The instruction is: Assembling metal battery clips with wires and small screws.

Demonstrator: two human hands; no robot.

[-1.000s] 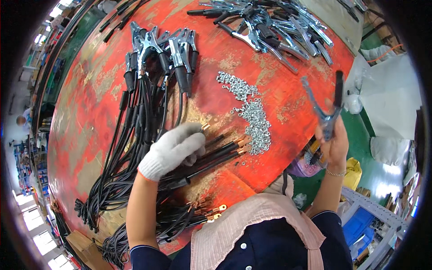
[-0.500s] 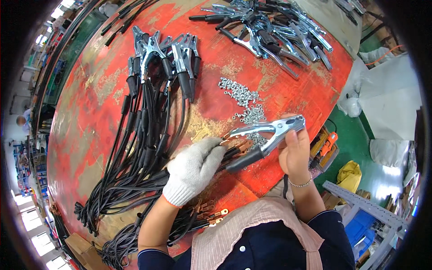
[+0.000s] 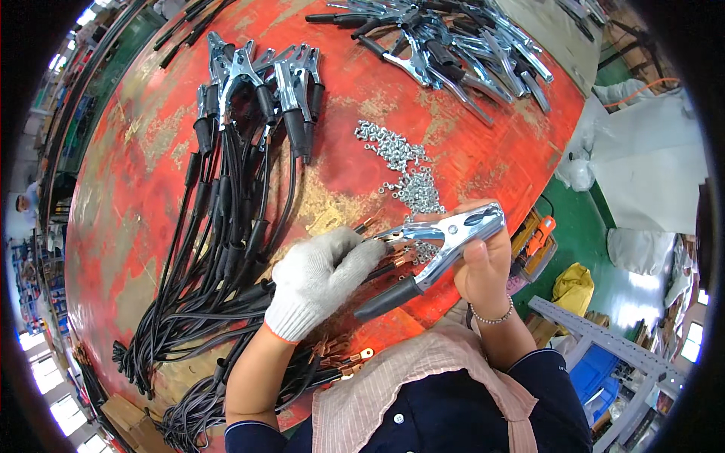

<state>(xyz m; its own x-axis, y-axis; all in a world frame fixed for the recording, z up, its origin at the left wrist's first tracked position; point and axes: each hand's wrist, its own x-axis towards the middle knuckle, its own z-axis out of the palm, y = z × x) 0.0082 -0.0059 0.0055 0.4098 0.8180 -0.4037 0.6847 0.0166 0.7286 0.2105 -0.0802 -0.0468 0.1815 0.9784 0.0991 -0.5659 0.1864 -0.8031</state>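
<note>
My right hand (image 3: 487, 268), bare with a bead bracelet, grips a silver metal spring clamp (image 3: 453, 229) near its jaw end. One clamp handle wears a black sleeve (image 3: 389, 299); the other is bare metal and points toward my left hand (image 3: 311, 281). That hand, in a white knit glove, is closed at the bare handle's tip, pinching what looks like a copper cable lug, mostly hidden by the fingers. More copper lugs (image 3: 404, 259) on black cables show behind the clamp. Small silver nuts (image 3: 415, 185) lie scattered just beyond it.
Bundled black cables (image 3: 192, 321) with clamps (image 3: 245, 79) attached lie on the left of the worn red table (image 3: 332, 98). A heap of loose clamps (image 3: 453, 57) is at the far right. Copper-ended cables (image 3: 351, 362) lie by my apron. A grey metal rack (image 3: 596, 343) stands at lower right.
The clamp has come slightly left and down, its bare handle now right at the gloved fingertips. The whole view has shifted a little.
</note>
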